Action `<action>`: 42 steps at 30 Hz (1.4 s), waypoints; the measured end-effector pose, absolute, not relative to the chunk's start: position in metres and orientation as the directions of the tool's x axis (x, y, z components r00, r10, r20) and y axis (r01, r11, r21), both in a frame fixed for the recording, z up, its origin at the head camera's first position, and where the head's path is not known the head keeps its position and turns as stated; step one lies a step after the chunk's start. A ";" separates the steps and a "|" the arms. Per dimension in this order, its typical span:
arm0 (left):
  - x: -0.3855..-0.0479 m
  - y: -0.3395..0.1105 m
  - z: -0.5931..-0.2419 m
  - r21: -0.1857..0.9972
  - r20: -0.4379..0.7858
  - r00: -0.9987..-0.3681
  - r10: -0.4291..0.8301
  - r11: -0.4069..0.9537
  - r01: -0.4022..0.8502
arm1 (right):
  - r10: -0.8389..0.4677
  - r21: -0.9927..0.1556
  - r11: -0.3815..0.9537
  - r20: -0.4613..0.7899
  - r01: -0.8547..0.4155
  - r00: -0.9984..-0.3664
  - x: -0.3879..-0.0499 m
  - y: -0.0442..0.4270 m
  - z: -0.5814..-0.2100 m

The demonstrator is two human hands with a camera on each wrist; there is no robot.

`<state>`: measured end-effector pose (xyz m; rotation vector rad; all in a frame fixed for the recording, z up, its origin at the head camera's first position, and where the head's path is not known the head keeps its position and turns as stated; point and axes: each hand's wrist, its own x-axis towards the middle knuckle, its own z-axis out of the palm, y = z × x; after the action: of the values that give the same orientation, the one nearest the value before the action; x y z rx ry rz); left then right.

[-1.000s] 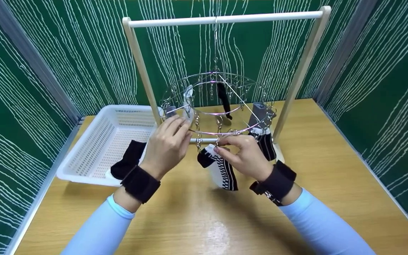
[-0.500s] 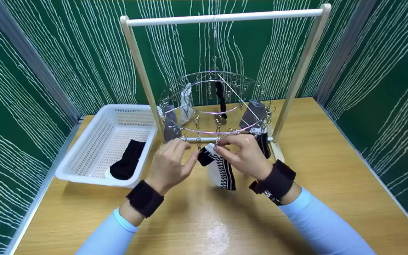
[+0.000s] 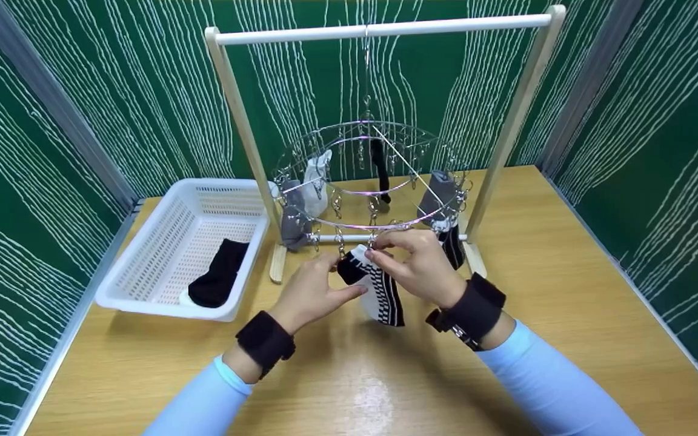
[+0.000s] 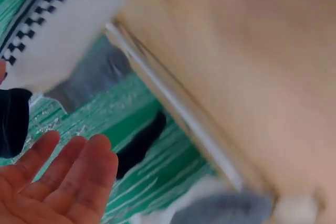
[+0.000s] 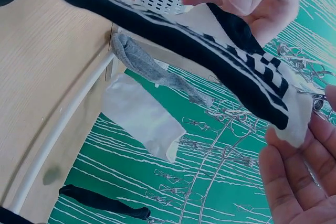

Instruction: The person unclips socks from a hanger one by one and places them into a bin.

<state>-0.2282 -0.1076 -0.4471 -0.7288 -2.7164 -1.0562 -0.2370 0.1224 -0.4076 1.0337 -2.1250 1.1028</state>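
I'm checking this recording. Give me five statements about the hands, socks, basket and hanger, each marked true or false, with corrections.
1. A black sock lies in the white basket. True.
2. The right hand pinches the checkered sock near its white upper end. True.
3. Both hands are inside the white basket. False: the left hand, like the right hand, is at the checkered sock.
4. A round wire hanger hangs from the rack. True.
5. The white basket stands on the person's right. False: it stands on the left.

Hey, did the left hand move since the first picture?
Yes. In the head view, the left hand has moved right and down the picture, away from the white basket, toward the checkered sock.
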 end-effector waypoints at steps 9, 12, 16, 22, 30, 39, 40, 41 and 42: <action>-0.232 -0.094 -0.452 0.827 0.299 -0.894 0.335 0.376 0.418 | -0.372 -0.449 0.365 0.733 -0.816 -0.570 -0.237 0.124 -0.408; -0.232 -0.094 -0.452 0.843 0.312 -0.894 0.321 0.341 0.416 | -0.353 -0.443 0.364 0.749 -0.819 -0.561 -0.238 0.124 -0.408; -0.230 -0.095 -0.451 0.842 0.327 -0.886 0.328 0.325 0.431 | -0.328 -0.420 0.354 0.781 -0.836 -0.532 -0.239 0.124 -0.409; -0.229 -0.098 -0.449 0.823 0.308 -0.884 0.352 0.366 0.433 | -0.318 -0.406 0.338 0.800 -0.849 -0.509 -0.239 0.124 -0.412; -0.227 -0.105 -0.444 0.796 0.180 -0.913 0.366 0.491 0.353 | -0.304 -0.421 0.349 0.794 -0.837 -0.526 -0.237 0.125 -0.411; -0.224 -0.128 -0.435 0.783 0.112 -0.944 0.309 0.558 0.276 | -0.283 -0.447 0.376 0.779 -0.812 -0.560 -0.233 0.126 -0.410; -0.224 -0.131 -0.435 0.785 0.113 -0.947 0.300 0.557 0.270 | -0.275 -0.456 0.382 0.774 -0.804 -0.570 -0.233 0.126 -0.409; -0.224 -0.134 -0.434 0.789 0.114 -0.950 0.292 0.554 0.265 | -0.267 -0.465 0.387 0.770 -0.796 -0.579 -0.233 0.126 -0.409; -0.224 -0.138 -0.433 0.789 0.112 -0.953 0.282 0.557 0.258 | -0.258 -0.474 0.393 0.765 -0.788 -0.589 -0.232 0.126 -0.408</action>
<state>-0.2245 -0.1376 -0.4333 -0.4842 -2.7962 -1.4101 -0.2323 0.1262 -0.4083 0.8916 -2.0600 1.1563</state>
